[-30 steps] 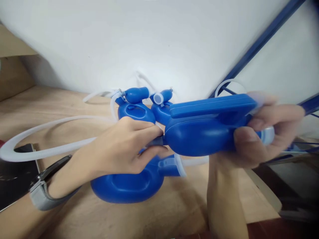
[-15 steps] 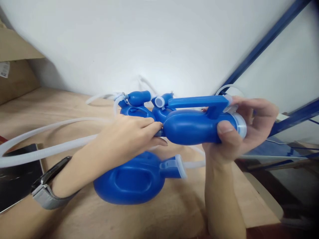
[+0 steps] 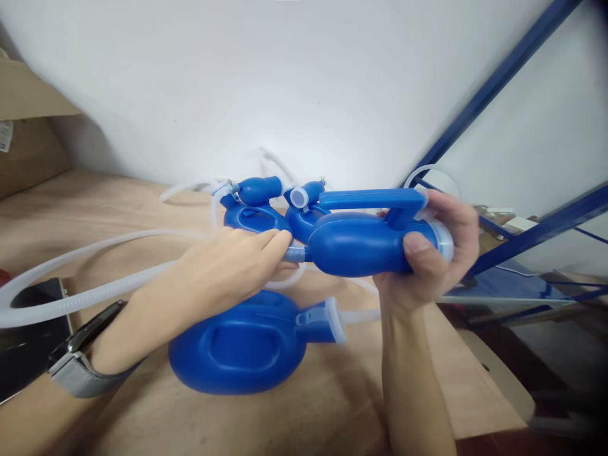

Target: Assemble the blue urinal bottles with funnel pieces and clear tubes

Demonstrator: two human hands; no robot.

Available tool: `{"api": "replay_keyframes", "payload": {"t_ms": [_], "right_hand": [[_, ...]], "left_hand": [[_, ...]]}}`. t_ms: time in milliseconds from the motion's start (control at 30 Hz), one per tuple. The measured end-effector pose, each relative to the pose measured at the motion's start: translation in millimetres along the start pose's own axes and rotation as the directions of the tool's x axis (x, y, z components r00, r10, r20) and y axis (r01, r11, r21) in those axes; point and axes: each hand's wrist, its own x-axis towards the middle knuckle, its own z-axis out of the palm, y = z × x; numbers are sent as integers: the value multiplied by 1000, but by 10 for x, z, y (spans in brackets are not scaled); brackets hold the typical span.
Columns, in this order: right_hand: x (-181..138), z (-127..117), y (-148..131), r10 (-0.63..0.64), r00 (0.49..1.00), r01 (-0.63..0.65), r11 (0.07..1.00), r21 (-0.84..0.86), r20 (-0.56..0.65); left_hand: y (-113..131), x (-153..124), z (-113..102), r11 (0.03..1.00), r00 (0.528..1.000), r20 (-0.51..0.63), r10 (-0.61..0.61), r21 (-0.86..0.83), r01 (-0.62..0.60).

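My right hand is wrapped round the wide end of a blue plastic funnel-like piece with a bar handle, thumb on its near side. A translucent rim shows at that end. My left hand is closed on a white translucent hose, just behind its clear end. That end meets the narrow nozzle of the blue piece; how far it goes over the nozzle I cannot tell. Below my hands, a blue urinal bottle lies on its side, its pale-rimmed mouth pointing right.
Two more blue bottles with small blue funnels and hoses stand behind, near the white wall. A cardboard box is at the left of the wooden table. A dark flat object lies left. A blue metal frame rises at right.
My left fingers have slid back from the nozzle, baring the hose's clear end. The right hand keeps its hold on the blue piece, and the view has shifted slightly.
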Motion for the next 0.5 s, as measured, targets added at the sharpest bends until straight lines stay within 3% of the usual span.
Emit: {"api": "replay_keyframes", "payload": {"t_ms": [100, 200, 267, 367, 500], "right_hand": [[0, -21, 53, 41, 999, -43, 994, 97, 27], [14, -11, 67, -2, 1000, -2, 990, 141, 26], [15, 5, 54, -25, 1000, 24, 993, 113, 12], [6, 18, 41, 43, 999, -42, 997, 59, -12], [30, -16, 64, 144, 989, -145, 989, -20, -24]], "left_hand": [[35, -32, 68, 997, 989, -127, 76, 28, -73], [66, -41, 136, 988, 969, -221, 110, 127, -83], [69, -30, 169, 975, 953, -274, 131, 208, -75], [59, 12, 188, 959, 926, -335, 175, 271, -83], [95, 60, 149, 972, 867, -467, 176, 221, -78]]}}
